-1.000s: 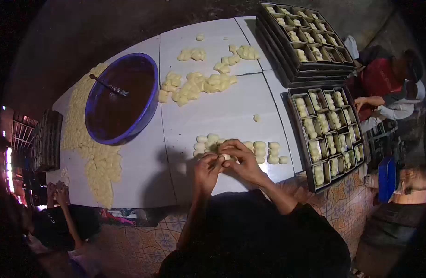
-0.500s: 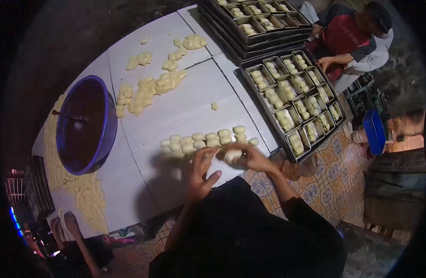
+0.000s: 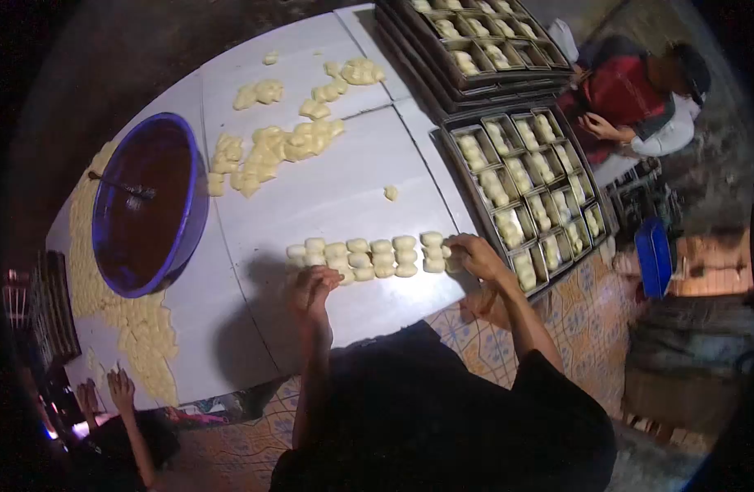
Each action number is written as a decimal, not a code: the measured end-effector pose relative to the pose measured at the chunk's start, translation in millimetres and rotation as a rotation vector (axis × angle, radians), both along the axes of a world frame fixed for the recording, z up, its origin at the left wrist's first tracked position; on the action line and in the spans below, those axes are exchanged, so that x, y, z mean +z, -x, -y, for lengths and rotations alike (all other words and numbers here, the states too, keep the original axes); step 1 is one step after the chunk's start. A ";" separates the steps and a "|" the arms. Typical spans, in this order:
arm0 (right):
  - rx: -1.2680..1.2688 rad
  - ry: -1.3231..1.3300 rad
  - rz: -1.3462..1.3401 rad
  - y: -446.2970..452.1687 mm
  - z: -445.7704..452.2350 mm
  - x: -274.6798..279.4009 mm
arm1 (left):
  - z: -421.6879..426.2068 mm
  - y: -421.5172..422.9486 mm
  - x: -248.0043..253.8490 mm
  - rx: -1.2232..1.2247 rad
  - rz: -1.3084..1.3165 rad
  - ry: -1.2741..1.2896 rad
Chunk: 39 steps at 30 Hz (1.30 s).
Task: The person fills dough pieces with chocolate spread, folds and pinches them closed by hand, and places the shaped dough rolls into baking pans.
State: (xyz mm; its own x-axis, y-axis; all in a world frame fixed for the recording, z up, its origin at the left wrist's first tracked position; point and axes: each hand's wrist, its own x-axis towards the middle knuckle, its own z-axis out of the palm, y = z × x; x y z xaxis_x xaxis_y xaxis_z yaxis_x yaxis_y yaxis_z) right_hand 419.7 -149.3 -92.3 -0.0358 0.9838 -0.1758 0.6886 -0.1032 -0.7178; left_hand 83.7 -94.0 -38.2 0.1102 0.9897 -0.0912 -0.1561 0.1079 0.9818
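Observation:
Small dough pieces (image 3: 382, 257) stand in short columns, side by side, near the front of the white table. My left hand (image 3: 315, 289) is at the left end of this group, its fingers curled together at the lower dough pieces; whatever lies in them is hidden. At the right end, my right hand (image 3: 482, 261) curls around the outermost dough pieces (image 3: 452, 259), partly covering them. A column of dough (image 3: 433, 252) stands just left of my right fingers, with a small gap to the other columns.
Right of my hands is a black pan rack (image 3: 508, 193) of dough-filled compartments; stacked racks (image 3: 475, 49) rise behind it. A purple basin (image 3: 192, 209) with dark contents stands left. Cut dough (image 3: 266, 156) lies farther back. Co-workers' hands (image 3: 121, 389) show lower left; another person (image 3: 631, 94) sits right.
My hands have moved apart, the left leftward and the right to the right end of the columns. The white dough piece seen at my right hand is no longer distinguishable. The view has shifted slightly.

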 end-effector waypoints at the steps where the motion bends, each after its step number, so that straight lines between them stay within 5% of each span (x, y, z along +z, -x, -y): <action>1: -0.013 -0.069 0.150 4.3 -15.0 6.9 | -2.1 5.1 2.4 0.021 -0.016 0.013; 3: -0.052 -0.233 0.433 19.5 -52.4 21.2 | -9.4 16.2 -9.2 0.022 -0.112 0.019; 7: -0.071 -0.246 -0.091 56.1 -183.7 -4.3 | -18.8 17.9 -7.3 0.133 -0.040 0.057; 14: -0.231 -0.417 0.118 111.9 -350.6 -48.9 | -36.9 48.7 -10.0 0.242 -0.157 0.035; 19: -0.054 -0.162 -0.383 166.3 -251.3 27.3 | -42.0 61.5 -55.8 0.351 -0.095 0.132; 21: -0.089 -0.048 -0.712 177.2 -199.7 52.0 | -44.4 47.8 -34.5 0.229 0.118 0.177; 23: -0.018 -0.206 -0.813 182.8 -159.1 52.7 | -46.2 36.8 -30.3 0.058 0.173 0.137; 26: -0.045 -0.238 -0.943 192.8 -122.2 77.3 | -40.4 5.2 3.4 0.031 0.062 0.022; 29: -0.145 -0.300 -0.753 201.5 -99.6 71.5 | -35.9 -4.3 6.8 0.038 -0.071 -0.092; 30: -0.139 -0.234 -0.638 202.7 -95.7 79.1 | -31.2 -11.3 0.4 0.157 0.098 -0.040; 34: -0.016 -0.315 -0.718 202.9 -103.3 72.4 | -15.5 -2.4 19.8 0.239 -0.148 0.086; 37: 0.255 -0.298 -0.865 227.6 -95.3 72.8 | -20.1 15.8 -15.0 0.004 0.784 0.238; 39: 0.279 -0.346 -0.675 233.5 -98.7 67.4 | -19.0 16.8 -16.3 0.044 1.015 0.396</action>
State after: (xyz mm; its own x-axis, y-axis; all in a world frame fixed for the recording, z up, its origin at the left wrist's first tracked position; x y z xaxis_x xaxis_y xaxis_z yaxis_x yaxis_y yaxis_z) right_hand 186.2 -50.6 -24.9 -0.2779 0.9175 0.2846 0.0624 0.3129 -0.9477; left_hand 66.9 -75.0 -54.5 0.2791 0.9150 -0.2913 -0.8858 0.3624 0.2897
